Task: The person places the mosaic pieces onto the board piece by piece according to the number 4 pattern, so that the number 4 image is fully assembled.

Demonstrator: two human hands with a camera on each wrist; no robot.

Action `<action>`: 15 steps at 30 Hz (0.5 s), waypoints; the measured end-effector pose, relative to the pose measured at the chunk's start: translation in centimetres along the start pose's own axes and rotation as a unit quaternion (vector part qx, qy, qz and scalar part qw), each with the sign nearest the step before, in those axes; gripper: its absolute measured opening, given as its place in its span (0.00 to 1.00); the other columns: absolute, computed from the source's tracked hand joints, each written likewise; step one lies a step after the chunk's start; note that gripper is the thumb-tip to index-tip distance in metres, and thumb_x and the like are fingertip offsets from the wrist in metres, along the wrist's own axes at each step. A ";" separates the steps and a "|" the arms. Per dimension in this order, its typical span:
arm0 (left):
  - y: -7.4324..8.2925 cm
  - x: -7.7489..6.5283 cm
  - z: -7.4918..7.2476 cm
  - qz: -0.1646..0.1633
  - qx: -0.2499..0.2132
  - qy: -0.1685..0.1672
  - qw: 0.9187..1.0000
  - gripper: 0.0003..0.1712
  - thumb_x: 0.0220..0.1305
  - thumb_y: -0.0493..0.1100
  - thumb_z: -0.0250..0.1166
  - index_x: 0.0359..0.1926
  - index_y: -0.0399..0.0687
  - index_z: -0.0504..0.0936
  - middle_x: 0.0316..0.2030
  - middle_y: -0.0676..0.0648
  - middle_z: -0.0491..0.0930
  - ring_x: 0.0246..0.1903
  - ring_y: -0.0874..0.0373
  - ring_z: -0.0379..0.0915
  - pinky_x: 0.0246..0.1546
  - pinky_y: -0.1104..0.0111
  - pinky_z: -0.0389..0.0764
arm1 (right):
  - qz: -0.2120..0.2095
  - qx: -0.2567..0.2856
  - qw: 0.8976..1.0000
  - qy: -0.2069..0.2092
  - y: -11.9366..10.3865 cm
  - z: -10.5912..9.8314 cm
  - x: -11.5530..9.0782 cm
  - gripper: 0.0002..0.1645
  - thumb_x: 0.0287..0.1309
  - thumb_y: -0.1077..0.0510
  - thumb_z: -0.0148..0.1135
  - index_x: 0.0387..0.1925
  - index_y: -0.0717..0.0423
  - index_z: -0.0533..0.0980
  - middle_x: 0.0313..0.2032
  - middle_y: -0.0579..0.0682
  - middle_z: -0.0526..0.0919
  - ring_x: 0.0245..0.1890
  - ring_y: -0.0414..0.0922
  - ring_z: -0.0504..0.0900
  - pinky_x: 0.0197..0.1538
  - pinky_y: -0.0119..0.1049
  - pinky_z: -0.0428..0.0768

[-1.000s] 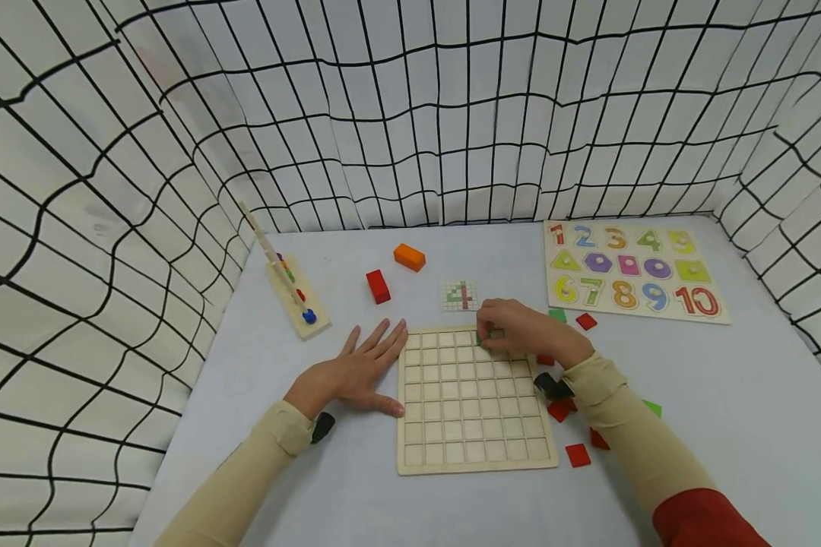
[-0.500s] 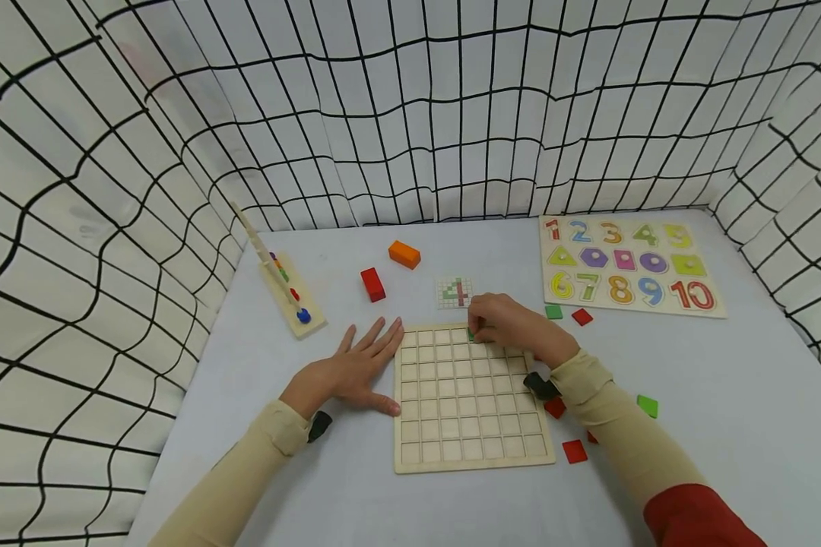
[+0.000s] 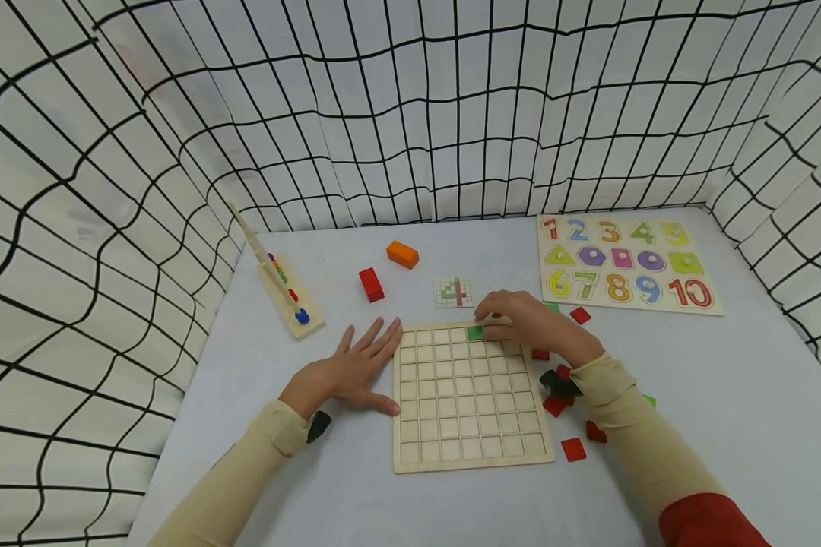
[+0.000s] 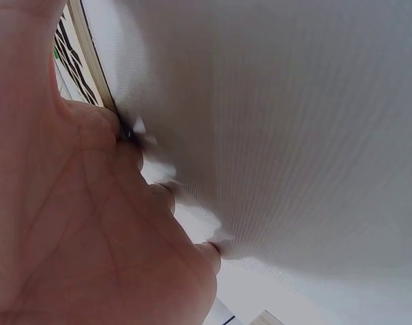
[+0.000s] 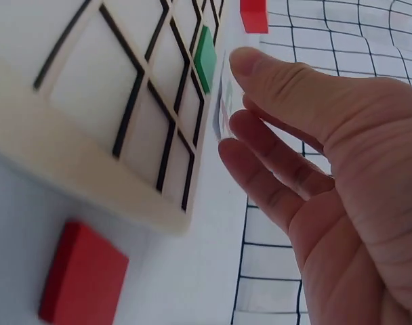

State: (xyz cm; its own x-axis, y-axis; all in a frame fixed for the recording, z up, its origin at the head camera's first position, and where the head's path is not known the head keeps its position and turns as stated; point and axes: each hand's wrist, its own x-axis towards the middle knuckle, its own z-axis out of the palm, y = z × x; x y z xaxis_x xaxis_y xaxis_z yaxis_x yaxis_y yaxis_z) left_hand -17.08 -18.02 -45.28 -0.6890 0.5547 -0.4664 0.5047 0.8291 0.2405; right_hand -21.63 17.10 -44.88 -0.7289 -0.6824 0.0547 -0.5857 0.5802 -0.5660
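Observation:
A wooden grid board [image 3: 451, 428] lies in front of me, with a green square tile [image 3: 475, 333] in a cell of its far row. My left hand [image 3: 345, 380] lies flat with spread fingers on the table, its fingertips and thumb at the board's left edge. My right hand [image 3: 523, 323] hovers over the far right corner, just right of the green tile. In the right wrist view its thumb and fingers stand apart with nothing between them, and the green tile [image 5: 205, 61] sits in the grid. A small pattern card [image 3: 454, 292] with green and red squares lies beyond the board.
Several red tiles [image 3: 573, 450] are scattered right of the board, some under my right wrist. A number puzzle [image 3: 629, 266] lies at the back right. A red block [image 3: 372, 285], an orange block [image 3: 402, 254] and a wooden bead stand [image 3: 290, 296] are at the back left.
My right hand has let go of the green tile, which now lies in the far row, and has drawn back to the right. The left hand stays in place.

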 end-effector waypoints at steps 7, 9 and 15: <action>-0.1 0.0 0.0 0.003 -0.004 -0.002 1.000 0.78 0.60 0.77 0.70 0.88 0.48 0.31 0.88 0.48 0.24 0.87 0.42 0.17 0.81 0.31 0.26 | 0.018 -0.018 0.999 0.020 1.1 -1.1 -1.8 0.19 0.66 0.64 0.73 0.57 0.63 0.85 0.58 0.58 0.88 0.54 0.54 0.87 0.57 0.52 0.88; -0.2 0.1 0.0 0.005 -0.006 -0.002 1.000 0.78 0.60 0.78 0.70 0.88 0.48 0.31 0.88 0.48 0.23 0.87 0.42 0.16 0.81 0.31 0.26 | 0.018 -0.028 0.999 0.027 1.4 -1.3 -2.3 0.19 0.66 0.65 0.73 0.57 0.64 0.85 0.57 0.58 0.88 0.53 0.54 0.88 0.56 0.52 0.88; -0.2 0.1 -0.1 0.008 -0.015 -0.006 1.000 0.78 0.59 0.79 0.69 0.87 0.48 0.31 0.88 0.47 0.23 0.87 0.42 0.15 0.81 0.31 0.25 | 0.020 -0.052 0.998 0.043 2.3 -1.9 -3.7 0.18 0.65 0.67 0.73 0.55 0.64 0.86 0.55 0.58 0.90 0.52 0.53 0.89 0.55 0.50 0.89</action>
State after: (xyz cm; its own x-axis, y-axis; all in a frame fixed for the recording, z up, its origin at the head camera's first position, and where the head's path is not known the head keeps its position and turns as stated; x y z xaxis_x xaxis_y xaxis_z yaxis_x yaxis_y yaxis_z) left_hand -17.27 -18.13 -45.33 -0.6748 0.5668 -0.4726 0.4996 0.8222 0.2728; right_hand -20.94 21.80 -44.84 -0.7778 -0.6195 0.1060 -0.5853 0.6526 -0.4812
